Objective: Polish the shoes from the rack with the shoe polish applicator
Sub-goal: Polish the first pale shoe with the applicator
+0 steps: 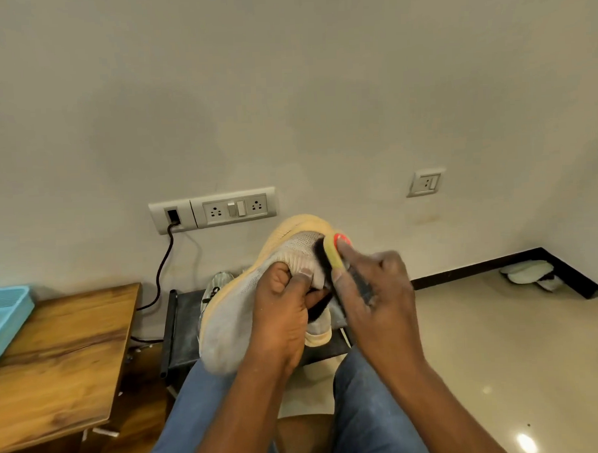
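A pale grey knit shoe [226, 318] with a yellowish sole is held up in front of me, over my knees. My left hand [281, 312] grips it at the collar, thumb and fingers curled over the opening. My right hand [372, 291] holds a yellow shoe polish applicator [334, 250] with a red end; its dark bristles press against the shoe's upper near the collar. Black polish smears mark my right hand. The dark shoe rack [179, 331] stands below, with another light shoe [216, 288] on it behind the held one.
A wooden table [57, 367] is at the left with a blue plastic tray [3, 318] on its far corner. A wall socket panel [213, 209] with a black cable hangs above the rack. White footwear [529, 274] lies in the right corner on the beige tiled floor.
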